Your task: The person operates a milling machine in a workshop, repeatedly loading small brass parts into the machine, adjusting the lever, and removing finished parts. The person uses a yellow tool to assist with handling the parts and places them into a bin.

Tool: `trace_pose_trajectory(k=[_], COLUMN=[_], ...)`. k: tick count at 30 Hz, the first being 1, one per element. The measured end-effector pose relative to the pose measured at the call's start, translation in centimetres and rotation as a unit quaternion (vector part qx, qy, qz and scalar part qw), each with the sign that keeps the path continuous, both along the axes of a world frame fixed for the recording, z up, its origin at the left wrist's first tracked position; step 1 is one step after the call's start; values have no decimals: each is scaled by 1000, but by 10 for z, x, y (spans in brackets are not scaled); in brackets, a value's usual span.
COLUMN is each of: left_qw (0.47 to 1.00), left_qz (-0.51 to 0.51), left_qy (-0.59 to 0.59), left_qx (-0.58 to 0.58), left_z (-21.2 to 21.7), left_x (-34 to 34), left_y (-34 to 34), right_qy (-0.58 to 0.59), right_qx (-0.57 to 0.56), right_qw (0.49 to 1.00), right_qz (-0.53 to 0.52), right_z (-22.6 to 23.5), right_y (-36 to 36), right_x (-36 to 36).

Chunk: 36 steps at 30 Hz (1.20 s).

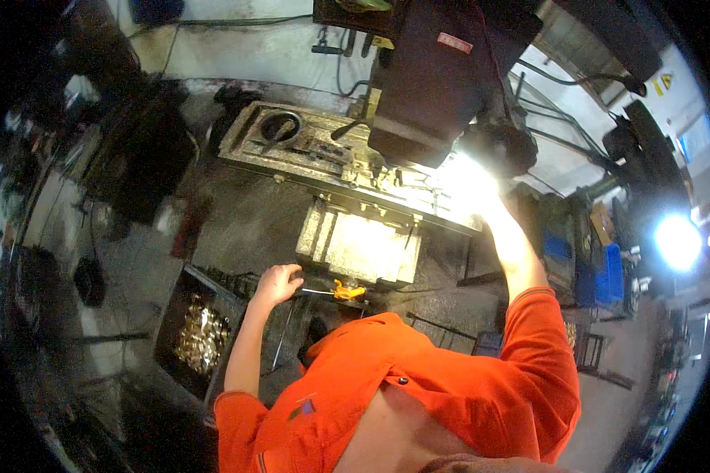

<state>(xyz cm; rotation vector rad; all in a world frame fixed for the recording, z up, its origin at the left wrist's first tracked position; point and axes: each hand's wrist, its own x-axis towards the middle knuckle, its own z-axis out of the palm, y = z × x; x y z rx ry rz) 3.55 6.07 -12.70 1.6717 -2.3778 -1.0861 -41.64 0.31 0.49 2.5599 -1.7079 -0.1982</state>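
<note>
I stand at a milling machine in an orange shirt. My left hand (276,284) is closed in a fist at the end of a thin metal rod that leads to an orange-yellow knob (348,292) on the machine's front, below the pale knee block (359,246). My right arm stretches up toward the machine table (323,154). My right hand (475,189) is lost in strong lamp glare under the dark machine head (442,79), so its fingers cannot be made out.
A dark bin of shiny brass-coloured parts (201,335) sits on the floor at my lower left. Blue crates (607,276) and a bright lamp (677,240) are on the right. Dark equipment and cables crowd the left side.
</note>
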Motion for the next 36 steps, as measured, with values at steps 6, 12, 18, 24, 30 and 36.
trace_pose_trajectory(k=[6,12,18,24,30,36], left_qw=[990,978,987,985,992,895], left_qz=[133,188,118,-22,-70,-268], left_qy=[-15,-8,78,171,104,43], left_qx=[42,89,75,-12,-27,-355], left_z=[27,30,27,49,57,28], left_x=[3,2,-7,-83,-167,-222], left_y=[27,60,14,-113,-207,-251], right_qy=[-54,-173,-253,-290,-246,-323], right_qx=[34,7,-22,68,-179,-195], right_qw=[994,931,869,803,835,781], right_qz=[-84,-321,-424,-516,-459,-497], right_z=[-4,-50,-125,-103,-107,-164], right_y=[-34,-24,49,89,136,241], right_x=[-46,-88,-97,-70,-40,9])
